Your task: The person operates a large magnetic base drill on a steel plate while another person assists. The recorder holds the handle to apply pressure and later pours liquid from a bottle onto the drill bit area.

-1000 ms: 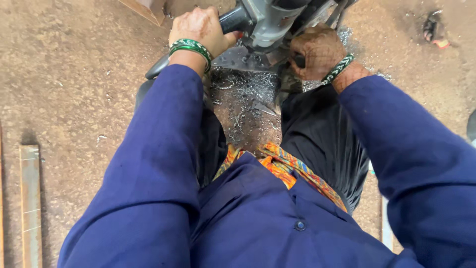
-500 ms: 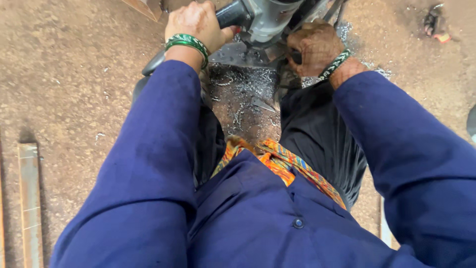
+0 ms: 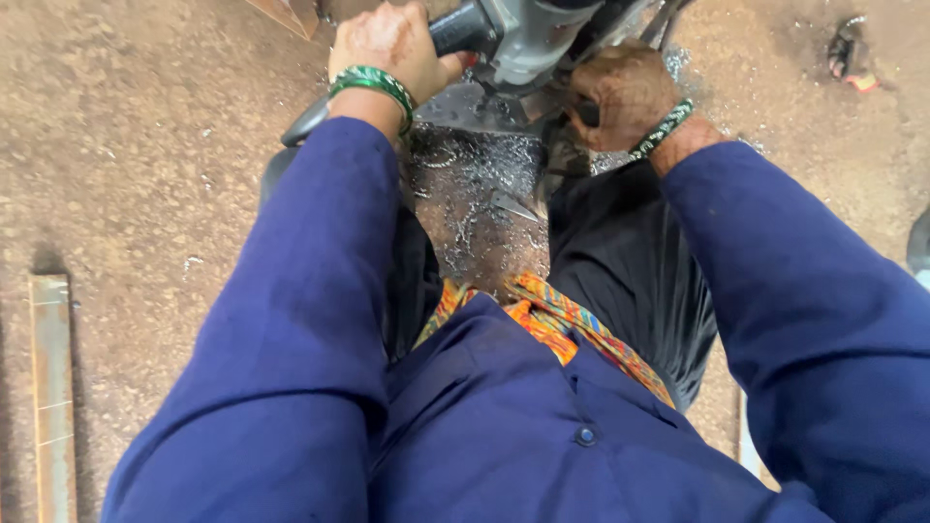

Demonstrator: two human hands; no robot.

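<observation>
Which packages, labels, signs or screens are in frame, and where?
None visible. Only bare items: the grey power drill gripped by the left hand and right hand, metal shavings under it, and a flat metal bar on the floor at left.

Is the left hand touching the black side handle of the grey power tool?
Touching: the head view shows the left hand wrapped around the black side handle.

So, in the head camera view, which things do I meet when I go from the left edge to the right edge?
Metal bar lying on the floor → left hand on the black side handle → grey power tool → right hand → small dark debris on the ground.
</observation>
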